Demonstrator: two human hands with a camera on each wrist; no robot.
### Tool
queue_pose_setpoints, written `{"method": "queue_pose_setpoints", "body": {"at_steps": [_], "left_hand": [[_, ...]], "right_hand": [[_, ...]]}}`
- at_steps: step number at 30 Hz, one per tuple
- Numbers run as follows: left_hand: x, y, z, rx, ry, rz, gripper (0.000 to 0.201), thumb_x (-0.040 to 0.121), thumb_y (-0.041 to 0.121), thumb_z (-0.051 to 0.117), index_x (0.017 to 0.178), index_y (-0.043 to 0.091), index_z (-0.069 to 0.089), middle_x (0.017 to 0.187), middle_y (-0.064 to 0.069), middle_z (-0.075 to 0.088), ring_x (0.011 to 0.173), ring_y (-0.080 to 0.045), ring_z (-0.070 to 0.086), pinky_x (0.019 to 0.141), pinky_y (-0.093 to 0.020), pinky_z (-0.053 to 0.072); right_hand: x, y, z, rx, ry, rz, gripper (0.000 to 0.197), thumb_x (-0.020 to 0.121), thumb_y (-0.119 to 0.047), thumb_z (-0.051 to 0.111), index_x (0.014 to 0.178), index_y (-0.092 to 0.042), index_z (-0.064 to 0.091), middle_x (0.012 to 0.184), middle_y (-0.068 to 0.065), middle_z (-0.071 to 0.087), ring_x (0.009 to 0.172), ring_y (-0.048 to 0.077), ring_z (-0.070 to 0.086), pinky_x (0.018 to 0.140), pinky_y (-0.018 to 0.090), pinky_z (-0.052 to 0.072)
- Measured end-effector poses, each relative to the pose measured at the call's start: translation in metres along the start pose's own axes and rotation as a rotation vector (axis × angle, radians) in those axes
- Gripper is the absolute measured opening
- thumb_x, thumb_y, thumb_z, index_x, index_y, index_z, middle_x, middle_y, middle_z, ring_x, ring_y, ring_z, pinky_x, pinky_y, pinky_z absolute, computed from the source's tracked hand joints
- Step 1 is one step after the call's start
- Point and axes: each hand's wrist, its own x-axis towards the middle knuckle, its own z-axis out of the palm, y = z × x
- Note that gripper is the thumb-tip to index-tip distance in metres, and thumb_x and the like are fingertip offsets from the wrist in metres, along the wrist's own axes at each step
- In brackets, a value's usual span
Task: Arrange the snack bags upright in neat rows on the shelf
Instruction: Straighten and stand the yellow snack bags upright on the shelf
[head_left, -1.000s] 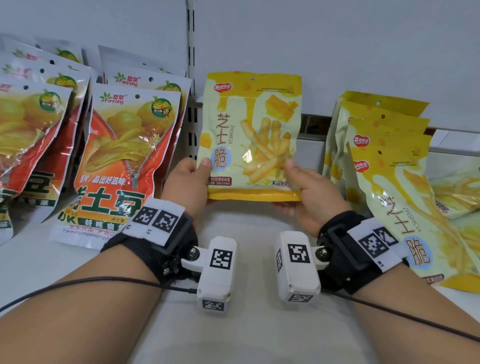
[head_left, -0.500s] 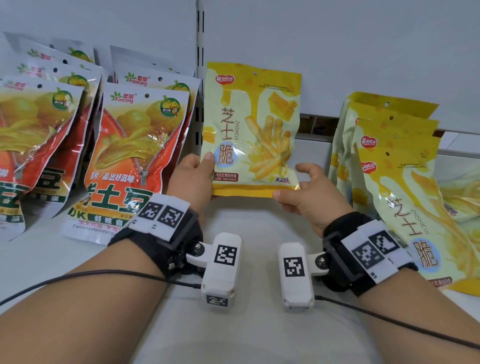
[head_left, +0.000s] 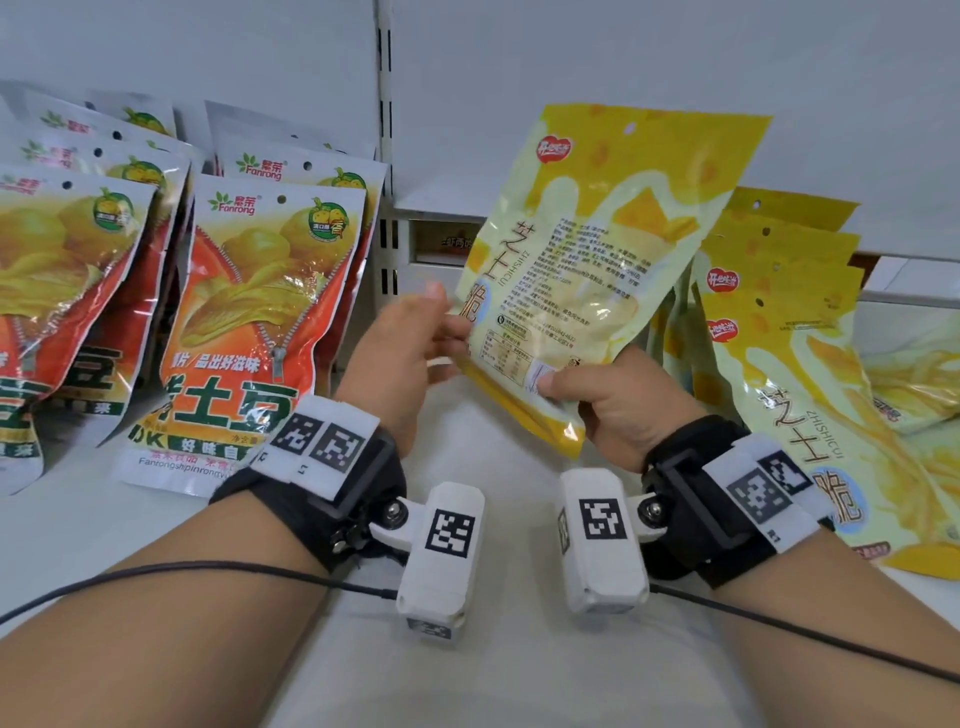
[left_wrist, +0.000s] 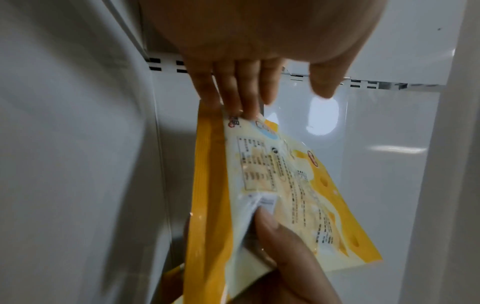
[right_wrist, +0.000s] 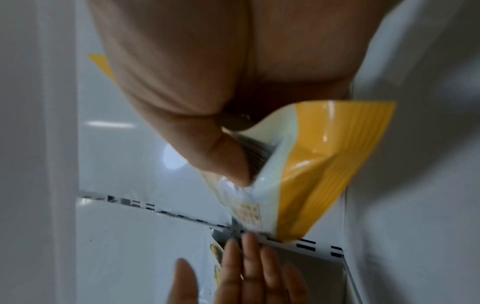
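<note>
A yellow cheese-stick snack bag (head_left: 587, 260) hangs above the shelf, tilted right, its printed back side toward me. My right hand (head_left: 602, 400) pinches its lower corner, thumb on the back panel. In the right wrist view that thumb presses into the bag (right_wrist: 306, 164). My left hand (head_left: 410, 348) is beside the bag's left edge with straight fingers. In the left wrist view its fingertips (left_wrist: 246, 111) touch the bag (left_wrist: 272, 195) at its corner, thumb apart. A row of the same yellow bags (head_left: 800, 364) leans at the right.
Orange potato-chip bags (head_left: 249, 322) stand in leaning rows at the left. A slotted upright (head_left: 384, 156) runs up the white back wall. Between the two groups lies bare white shelf (head_left: 493, 649). More yellow bags (head_left: 914, 384) lie flat at the far right.
The bag has been turned from its front to its back and tilted right. My left hand let go of its grip and now only touches the edge; the right hand keeps hold.
</note>
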Motion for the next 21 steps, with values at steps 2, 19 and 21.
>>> {"method": "queue_pose_setpoints", "body": {"at_steps": [2, 19, 21], "left_hand": [[0.005, -0.007, -0.006, 0.166, 0.089, 0.019, 0.024, 0.093, 0.04, 0.053, 0.111, 0.024, 0.053, 0.092, 0.016, 0.056, 0.082, 0.001, 0.053, 0.081, -0.027, 0.041], [0.013, -0.023, -0.018, 0.038, -0.016, -0.056, 0.012, 0.086, 0.022, 0.067, 0.093, 0.022, 0.057, 0.085, 0.001, 0.067, 0.055, -0.007, 0.063, 0.054, -0.021, 0.052], [0.013, -0.024, -0.02, 0.028, -0.033, -0.078, 0.012, 0.086, 0.019, 0.066, 0.093, 0.023, 0.057, 0.086, 0.0, 0.069, 0.06, -0.009, 0.064, 0.055, -0.021, 0.052]], "right_hand": [[0.001, 0.001, -0.003, 0.064, -0.022, 0.048, 0.042, 0.081, 0.022, 0.045, 0.106, -0.008, 0.06, 0.118, 0.017, 0.062, 0.102, 0.03, 0.063, 0.088, 0.038, 0.052], [0.017, 0.009, -0.022, 0.032, 0.301, 0.031, 0.018, 0.098, -0.022, 0.046, 0.089, -0.021, 0.062, 0.069, -0.005, 0.072, 0.057, 0.012, 0.063, 0.05, 0.026, 0.053], [0.017, 0.007, -0.022, 0.041, 0.304, 0.028, 0.014, 0.097, -0.023, 0.049, 0.093, -0.02, 0.063, 0.085, 0.0, 0.074, 0.076, 0.018, 0.068, 0.068, 0.035, 0.056]]}}
